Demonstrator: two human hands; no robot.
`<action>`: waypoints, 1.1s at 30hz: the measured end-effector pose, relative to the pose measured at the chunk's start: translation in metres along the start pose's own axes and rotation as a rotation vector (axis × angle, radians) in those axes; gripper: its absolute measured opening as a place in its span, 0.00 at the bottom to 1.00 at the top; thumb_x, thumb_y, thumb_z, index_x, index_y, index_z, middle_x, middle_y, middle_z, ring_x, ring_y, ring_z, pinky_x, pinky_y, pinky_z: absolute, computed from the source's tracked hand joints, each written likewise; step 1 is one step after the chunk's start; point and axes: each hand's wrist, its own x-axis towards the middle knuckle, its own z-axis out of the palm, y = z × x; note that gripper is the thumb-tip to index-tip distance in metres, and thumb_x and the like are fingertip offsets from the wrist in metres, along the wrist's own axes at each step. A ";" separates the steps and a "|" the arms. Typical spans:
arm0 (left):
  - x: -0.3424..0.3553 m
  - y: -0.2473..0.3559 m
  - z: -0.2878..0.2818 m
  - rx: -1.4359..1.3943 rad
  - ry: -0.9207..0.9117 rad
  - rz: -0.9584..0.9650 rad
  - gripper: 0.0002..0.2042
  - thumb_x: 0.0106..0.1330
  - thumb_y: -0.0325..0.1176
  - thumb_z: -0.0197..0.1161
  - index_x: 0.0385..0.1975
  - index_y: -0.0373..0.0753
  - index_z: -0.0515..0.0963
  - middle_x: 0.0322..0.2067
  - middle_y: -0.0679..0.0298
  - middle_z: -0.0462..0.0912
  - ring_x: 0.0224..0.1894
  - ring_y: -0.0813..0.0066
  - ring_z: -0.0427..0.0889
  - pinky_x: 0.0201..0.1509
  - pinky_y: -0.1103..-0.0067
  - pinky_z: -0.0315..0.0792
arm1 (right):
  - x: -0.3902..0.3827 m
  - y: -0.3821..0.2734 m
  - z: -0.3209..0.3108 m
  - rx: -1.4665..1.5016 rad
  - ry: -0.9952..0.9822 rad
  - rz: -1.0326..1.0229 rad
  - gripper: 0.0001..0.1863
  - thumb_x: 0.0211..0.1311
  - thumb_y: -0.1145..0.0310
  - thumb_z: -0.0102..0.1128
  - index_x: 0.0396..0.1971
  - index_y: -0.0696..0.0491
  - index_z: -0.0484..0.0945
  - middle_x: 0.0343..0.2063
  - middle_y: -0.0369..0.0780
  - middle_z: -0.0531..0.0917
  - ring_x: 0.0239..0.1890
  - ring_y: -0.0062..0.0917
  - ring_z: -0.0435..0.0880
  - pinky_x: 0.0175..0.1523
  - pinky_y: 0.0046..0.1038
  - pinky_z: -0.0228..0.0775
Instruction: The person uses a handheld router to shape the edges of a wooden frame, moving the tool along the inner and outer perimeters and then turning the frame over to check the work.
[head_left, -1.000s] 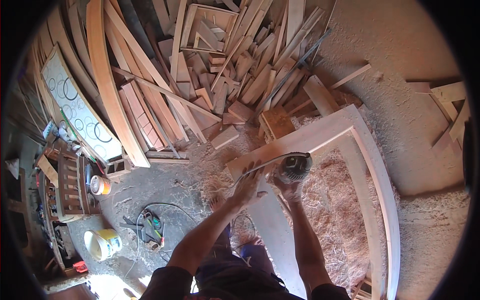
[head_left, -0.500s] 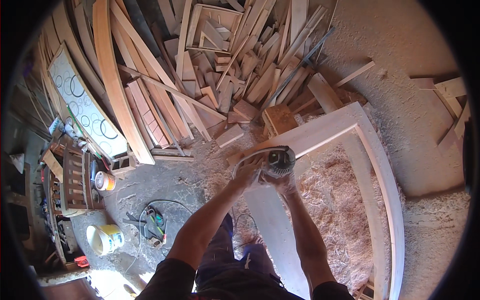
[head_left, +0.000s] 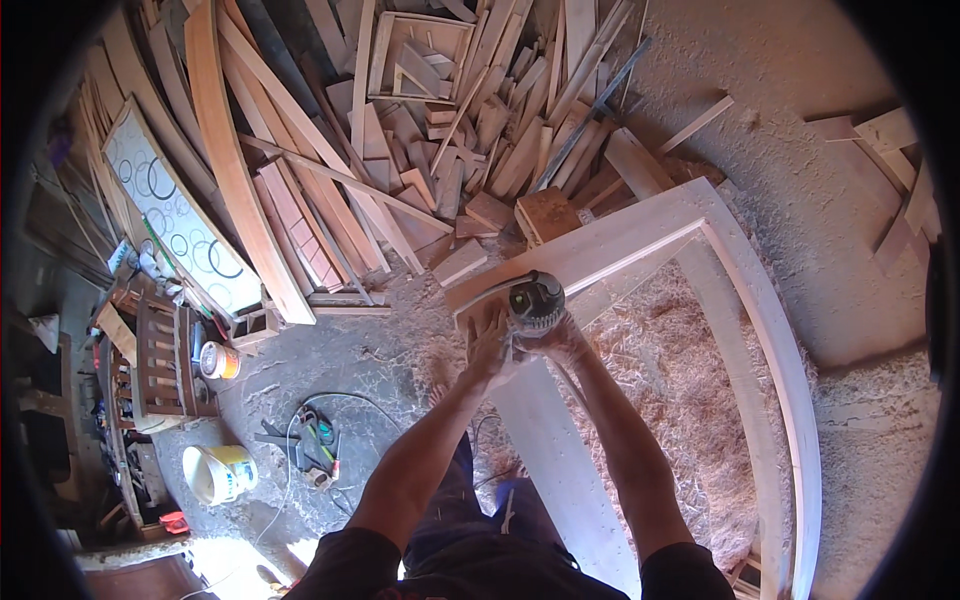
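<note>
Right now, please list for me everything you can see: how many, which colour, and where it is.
Power tool: one, dark, at frame's upper-left corner
Frame: one, pale, centre to right
Shavings: uncountable, pinkish tan, within the frame
Block: one, orange-brown, behind the frame
Offcuts: many, tan and brown, top centre
Long boards: several, tan, upper left
Panel: one, white with rings, left
Slatted piece: one, brown, left
Small bucket: one, white-orange, left
Big bucket: one, white-yellow, lower left
Hand tools: several, mixed colours, floor, lower left
Scrap boards: several, tan, far right
Sleeves: two, dark, lower edge
Left hand: one, bare, beside the power tool
Right hand: one, bare, fingers around the power tool
</note>
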 end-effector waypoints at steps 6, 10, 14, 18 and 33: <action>-0.047 0.007 0.037 -0.101 0.017 0.013 0.55 0.54 0.48 0.78 0.77 0.36 0.52 0.74 0.49 0.59 0.79 0.50 0.52 0.79 0.47 0.45 | -0.049 -0.029 0.010 0.037 -0.050 0.043 0.39 0.50 0.65 0.80 0.64 0.50 0.73 0.59 0.35 0.83 0.60 0.21 0.81 0.72 0.29 0.70; -0.072 0.055 0.027 -0.085 -0.076 0.032 0.54 0.55 0.52 0.75 0.77 0.31 0.52 0.77 0.44 0.56 0.82 0.47 0.47 0.83 0.48 0.38 | -0.107 -0.012 0.001 0.131 0.049 0.041 0.48 0.45 0.69 0.83 0.69 0.52 0.67 0.62 0.37 0.80 0.62 0.22 0.79 0.71 0.27 0.71; -0.111 0.056 0.045 -0.010 -0.041 0.058 0.52 0.54 0.50 0.75 0.76 0.33 0.55 0.76 0.45 0.57 0.80 0.44 0.52 0.82 0.47 0.41 | -0.142 -0.003 0.011 0.012 0.015 -0.031 0.55 0.39 0.72 0.86 0.71 0.51 0.64 0.63 0.38 0.78 0.63 0.25 0.79 0.71 0.30 0.72; -0.150 0.087 0.061 0.011 -0.037 0.084 0.50 0.54 0.46 0.75 0.76 0.35 0.57 0.76 0.44 0.57 0.80 0.44 0.54 0.81 0.46 0.45 | -0.193 0.005 0.009 0.015 0.001 -0.022 0.55 0.36 0.72 0.88 0.68 0.52 0.65 0.62 0.38 0.79 0.62 0.26 0.79 0.70 0.32 0.72; -0.158 0.099 0.051 0.127 -0.016 0.103 0.44 0.53 0.40 0.74 0.71 0.30 0.64 0.71 0.41 0.66 0.77 0.41 0.60 0.75 0.36 0.51 | -0.202 -0.004 0.018 0.309 0.013 0.091 0.50 0.38 0.67 0.90 0.64 0.49 0.68 0.57 0.37 0.80 0.59 0.25 0.79 0.69 0.30 0.72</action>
